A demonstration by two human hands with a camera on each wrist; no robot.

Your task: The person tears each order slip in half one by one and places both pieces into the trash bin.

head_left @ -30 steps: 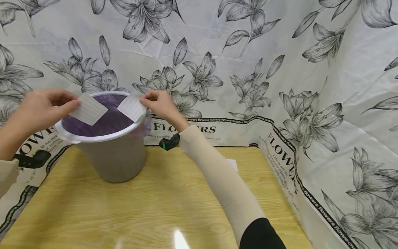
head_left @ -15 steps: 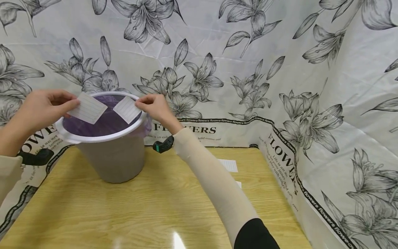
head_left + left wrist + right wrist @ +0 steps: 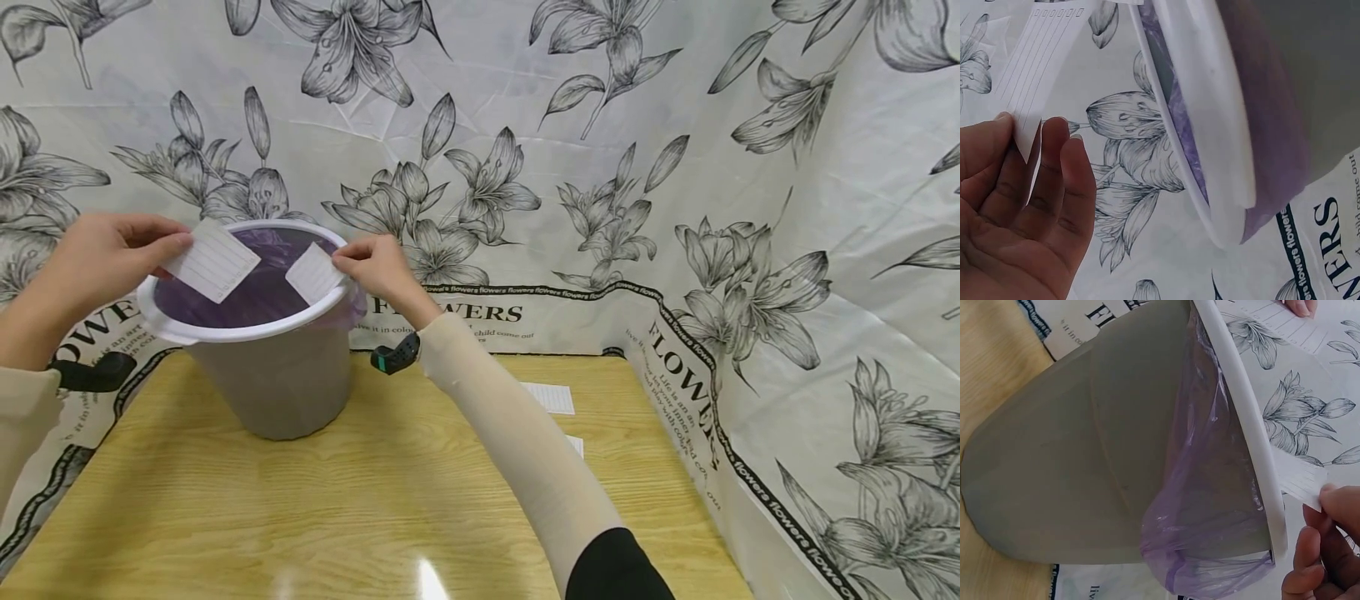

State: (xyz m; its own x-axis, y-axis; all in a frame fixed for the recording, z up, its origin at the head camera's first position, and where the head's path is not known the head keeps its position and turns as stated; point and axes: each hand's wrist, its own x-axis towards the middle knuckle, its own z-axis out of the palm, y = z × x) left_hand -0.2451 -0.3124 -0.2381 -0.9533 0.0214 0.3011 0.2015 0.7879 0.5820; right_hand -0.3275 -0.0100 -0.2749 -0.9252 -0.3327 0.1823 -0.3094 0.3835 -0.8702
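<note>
A grey bin (image 3: 270,379) with a white rim (image 3: 225,332) and a purple liner (image 3: 247,292) stands at the table's back left. My left hand (image 3: 112,258) pinches a lined white card (image 3: 212,261) over the bin's left side; the left wrist view shows the lined card (image 3: 1038,65) between the fingertips (image 3: 1054,134). Over the bin's right rim my right hand (image 3: 375,262) pinches a smaller lined card (image 3: 315,273). The right wrist view shows that smaller card (image 3: 1300,478) just past the rim (image 3: 1244,425), held by my fingers (image 3: 1329,519).
Two more lined cards (image 3: 551,398) (image 3: 576,446) lie on the wooden table (image 3: 360,500) right of my right forearm. A flower-printed sheet (image 3: 600,167) walls in the back and both sides. A wrist-worn device (image 3: 393,357) sits under my right wrist.
My right hand has shifted slightly left and lower, bringing its card down toward the bin's mouth. The left hand and its card have barely moved.
</note>
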